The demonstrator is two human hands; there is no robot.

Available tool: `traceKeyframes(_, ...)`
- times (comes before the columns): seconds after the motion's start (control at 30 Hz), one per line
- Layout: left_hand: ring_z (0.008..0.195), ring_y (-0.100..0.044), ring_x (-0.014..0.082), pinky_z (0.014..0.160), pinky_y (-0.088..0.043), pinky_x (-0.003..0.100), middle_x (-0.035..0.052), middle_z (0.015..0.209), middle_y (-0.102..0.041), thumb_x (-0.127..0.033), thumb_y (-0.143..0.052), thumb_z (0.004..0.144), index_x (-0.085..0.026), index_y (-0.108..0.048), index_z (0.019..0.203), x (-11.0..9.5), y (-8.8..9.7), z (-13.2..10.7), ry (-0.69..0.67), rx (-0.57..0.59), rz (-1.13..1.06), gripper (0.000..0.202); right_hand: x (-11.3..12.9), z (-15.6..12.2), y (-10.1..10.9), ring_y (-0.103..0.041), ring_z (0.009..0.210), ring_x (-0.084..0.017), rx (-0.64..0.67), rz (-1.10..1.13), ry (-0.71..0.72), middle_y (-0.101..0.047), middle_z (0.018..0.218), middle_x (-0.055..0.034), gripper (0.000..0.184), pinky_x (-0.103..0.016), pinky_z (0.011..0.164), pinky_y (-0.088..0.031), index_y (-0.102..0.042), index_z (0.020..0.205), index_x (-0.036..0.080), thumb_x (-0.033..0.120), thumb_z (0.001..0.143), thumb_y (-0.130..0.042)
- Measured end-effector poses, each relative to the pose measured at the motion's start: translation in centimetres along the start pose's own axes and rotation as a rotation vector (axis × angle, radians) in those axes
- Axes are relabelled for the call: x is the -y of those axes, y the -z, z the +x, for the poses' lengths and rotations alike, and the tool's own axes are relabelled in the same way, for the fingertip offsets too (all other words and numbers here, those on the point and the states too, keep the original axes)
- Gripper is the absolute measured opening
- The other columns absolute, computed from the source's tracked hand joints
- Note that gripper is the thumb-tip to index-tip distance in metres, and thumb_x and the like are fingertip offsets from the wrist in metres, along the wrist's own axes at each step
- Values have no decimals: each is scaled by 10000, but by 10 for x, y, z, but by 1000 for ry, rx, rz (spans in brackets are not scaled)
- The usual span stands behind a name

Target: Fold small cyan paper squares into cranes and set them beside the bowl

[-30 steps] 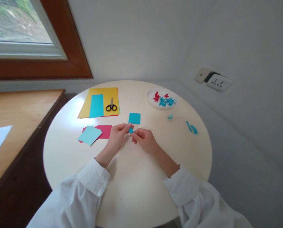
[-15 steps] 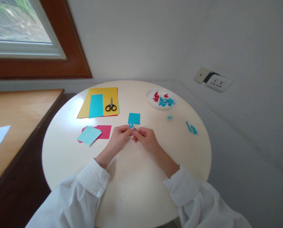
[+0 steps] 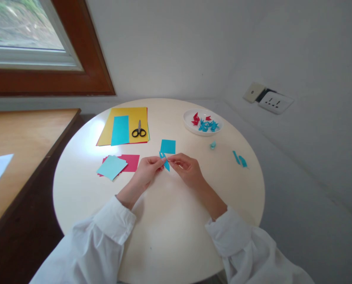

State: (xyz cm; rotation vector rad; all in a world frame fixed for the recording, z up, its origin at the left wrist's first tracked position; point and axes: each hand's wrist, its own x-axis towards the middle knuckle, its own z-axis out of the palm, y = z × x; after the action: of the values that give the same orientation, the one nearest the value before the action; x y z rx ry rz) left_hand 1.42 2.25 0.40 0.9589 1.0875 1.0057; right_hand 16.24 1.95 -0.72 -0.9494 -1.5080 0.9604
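Observation:
Pinched in my left hand [image 3: 148, 169] is a small piece of folded blue paper [image 3: 166, 163], narrow and pointed, with its lower tip hanging below my thumb. My right hand [image 3: 187, 169] comes in from the other side, thumb and fingertips closed at the paper's right edge. Part of the folded piece is hidden behind my fingers. Just beyond it a flat blue paper square [image 3: 168, 146] lies on the round white table [image 3: 170, 225].
Black-handled scissors [image 3: 139, 131] and a blue strip [image 3: 120, 130] rest on yellow sheets [image 3: 105, 136]. Left lie pale blue squares [image 3: 112, 168] over red ones [image 3: 132, 162]. A white dish [image 3: 189, 128] holds red and blue folded pieces. Near it are a pale folded piece [image 3: 213, 145] and blue scraps [image 3: 243, 161].
My right hand has shifted slightly right and its fingers have lifted off part of the folded paper. More of the paper's pointed lower end now shows. The view has tilted a little.

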Motion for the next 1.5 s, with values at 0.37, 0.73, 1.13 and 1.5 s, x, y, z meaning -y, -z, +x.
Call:
traceKeyframes(0.37,523,-508,97,505,-369,199,-53,513,-537,-342,-733,597,-185,-536,1032,-4,-3,-6,-118,-80,47,503,4,-1,2,-616,745,-163,39,-70,-30,-679,808,-46,100,-282,662,-486,-662,765,197,263,726,-598)
traceKeyframes(0.73,690,-580,137,640,-445,246,29,736,-666,-287,-627,677,-154,-666,766,-7,-2,-3,-289,-13,183,165,1,1,0,-607,681,-148,-9,2,-90,-662,724,-23,113,-276,645,-487,-649,753,189,266,672,-631)
traceKeyframes(1.13,835,-628,211,715,-473,297,86,883,-710,-300,-638,696,-157,-707,869,-11,-1,-8,-219,44,239,235,3,0,3,-627,729,-164,-7,8,-93,-692,787,-34,107,-298,693,-498,-670,743,204,282,684,-627)
traceKeyframes(1.5,642,-594,141,617,-459,259,41,714,-671,-303,-717,626,-154,-675,741,-9,1,-6,-252,74,189,193,-5,3,0,-594,649,-145,-82,51,-161,-657,695,-22,159,-278,644,-482,-629,713,183,330,654,-643)
